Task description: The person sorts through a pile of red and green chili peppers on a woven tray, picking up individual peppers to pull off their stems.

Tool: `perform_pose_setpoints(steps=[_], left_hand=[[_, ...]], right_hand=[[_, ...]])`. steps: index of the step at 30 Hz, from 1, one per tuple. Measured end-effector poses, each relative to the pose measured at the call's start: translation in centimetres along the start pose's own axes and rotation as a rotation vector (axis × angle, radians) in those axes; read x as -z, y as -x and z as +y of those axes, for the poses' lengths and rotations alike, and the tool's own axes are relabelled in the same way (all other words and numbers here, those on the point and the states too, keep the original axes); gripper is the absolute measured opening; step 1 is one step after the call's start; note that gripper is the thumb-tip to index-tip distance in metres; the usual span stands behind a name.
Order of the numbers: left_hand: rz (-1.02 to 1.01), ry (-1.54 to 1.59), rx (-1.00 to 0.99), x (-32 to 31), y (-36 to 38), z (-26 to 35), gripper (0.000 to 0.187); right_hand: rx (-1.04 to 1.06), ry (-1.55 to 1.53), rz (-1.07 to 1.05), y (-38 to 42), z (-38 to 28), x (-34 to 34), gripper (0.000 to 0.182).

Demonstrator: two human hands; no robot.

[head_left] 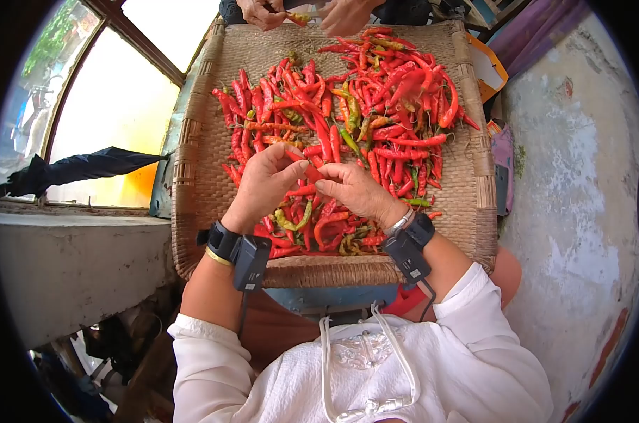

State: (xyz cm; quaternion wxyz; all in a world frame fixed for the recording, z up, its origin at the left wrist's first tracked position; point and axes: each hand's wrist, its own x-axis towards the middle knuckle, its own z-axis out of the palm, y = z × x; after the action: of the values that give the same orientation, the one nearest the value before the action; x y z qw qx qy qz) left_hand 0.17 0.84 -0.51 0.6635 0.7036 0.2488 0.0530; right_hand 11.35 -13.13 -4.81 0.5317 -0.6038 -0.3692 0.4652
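Note:
Over the middle of a woven tray (480,141), my left hand (269,182) and my right hand (362,192) meet at one red chili pepper (309,169). Both are closed, thumbs and fingers pinching the pepper between them. Part of it is hidden by my fingers. Around and beneath my hands lie heaps of red chili peppers (404,84), with a few green and yellowish ones among them. A curled yellow-green chili pepper (291,220) rests just below my left hand.
Another person's hands (344,15) hold a yellowish-red chili pepper (300,17) at the tray's far edge. A black folded umbrella (97,169) lies by the window at left. A worn wall (573,176) stands to the right, with an orange-edged object (490,67) near it.

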Motion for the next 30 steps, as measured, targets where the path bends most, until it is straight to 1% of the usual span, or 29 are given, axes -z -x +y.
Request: perform_pose_setpoints(steps=[1,2,4,5,6,7,8,9,10,11,12,13,14,16,17,18,20,21,22,23,24,26,27,28,30], left_hand=[[0.000,0.038,0.002,-0.1,0.0,0.1,0.011],[-0.001,0.038,0.000,-0.1,0.0,0.1,0.011],[0.031,0.004,0.010,-0.1,-0.1,0.1,0.014],[0.029,0.006,0.009,-0.2,-0.1,0.0,0.014],[0.058,0.012,-0.011,-0.2,-0.2,-0.3,0.016],[0.089,0.016,-0.029,-0.2,-0.2,-0.5,0.018],[0.095,0.016,-0.028,0.0,-0.2,-0.5,0.018],[0.064,-0.018,-0.023,0.2,-0.2,-0.5,0.018],[0.033,-0.054,-0.019,0.4,-0.2,-0.5,0.019],[0.055,-0.127,-0.043,0.5,-0.3,-0.8,0.020],[0.060,-0.131,-0.043,0.8,-0.3,-0.7,0.020],[0.055,-0.276,-0.071,1.0,-0.3,-0.7,0.018],[0.049,-0.420,-0.099,1.2,-0.4,-0.8,0.017],[0.091,-0.392,-0.129,1.5,-0.6,-0.8,0.019],[0.141,-0.533,-0.166,1.7,-0.5,-0.6,0.020],[0.190,-0.673,-0.204,1.9,-0.5,-0.4,0.021],[0.205,-0.713,-0.191,2.0,-0.7,-1.1,0.023],[0.095,-0.820,-0.240,1.9,-0.8,-1.2,0.022],[-0.017,-0.925,-0.288,1.9,-0.8,-1.2,0.022],[-0.107,-0.925,-0.152,1.6,-0.5,-1.2,0.022],[-0.104,-0.926,-0.150,1.4,-0.4,-1.4,0.022],[-0.204,-1.023,-0.167,1.0,-0.4,-2.1,0.023],[-0.207,-1.040,-0.214,0.8,-0.4,-2.3,0.022],[-0.208,-1.039,-0.214,0.5,-0.4,-2.4,0.022],[-0.280,-1.060,-0.172,0.2,-0.4,-2.9,0.023]], right_hand=[[-0.060,-0.064,-0.031,0.3,-0.6,0.3,0.020],[-0.059,-0.063,-0.029,0.5,-1.4,0.7,0.020],[-0.201,-0.148,0.046,0.7,-2.4,1.9,0.018],[-0.117,-0.275,0.087,0.7,-2.3,2.8,0.018],[-0.079,-0.368,0.152,0.6,-2.0,3.7,0.018],[0.049,-0.464,0.206,0.7,-2.3,4.5,0.018],[0.099,-0.602,0.286,0.9,-2.7,5.4,0.018],[0.242,-0.771,0.289,0.9,-2.5,6.4,0.023],[0.371,-0.965,0.297,0.7,-2.5,7.1,0.033],[0.399,-1.008,0.335,0.7,-2.4,7.4,0.038],[0.425,-1.052,0.374,0.8,-2.9,7.3,0.042],[0.385,-1.027,0.327,0.6,-2.1,7.5,0.048],[0.305,-0.955,0.309,0.4,-1.7,7.0,0.049],[0.142,-0.712,0.230,0.3,-1.4,5.7,0.048],[0.034,-0.451,0.229,0.2,-1.4,4.9,0.041],[-0.008,-0.149,0.224,-0.2,-0.7,4.0,0.034],[0.131,0.578,0.200,-0.1,0.2,3.0,0.032],[0.131,0.578,0.201,0.0,0.7,2.7,0.032],[0.231,0.774,0.169,0.0,1.1,2.5,0.031],[0.334,0.970,0.133,0.0,1.4,2.2,0.030],[0.337,0.970,0.131,-0.1,1.5,2.1,0.030],[0.251,0.972,0.191,-0.1,1.6,1.9,0.025],[0.251,0.973,0.191,0.0,1.5,1.8,0.025],[0.216,1.023,0.187,0.1,1.3,1.7,0.024],[0.181,1.072,0.177,0.2,1.1,1.5,0.022]])
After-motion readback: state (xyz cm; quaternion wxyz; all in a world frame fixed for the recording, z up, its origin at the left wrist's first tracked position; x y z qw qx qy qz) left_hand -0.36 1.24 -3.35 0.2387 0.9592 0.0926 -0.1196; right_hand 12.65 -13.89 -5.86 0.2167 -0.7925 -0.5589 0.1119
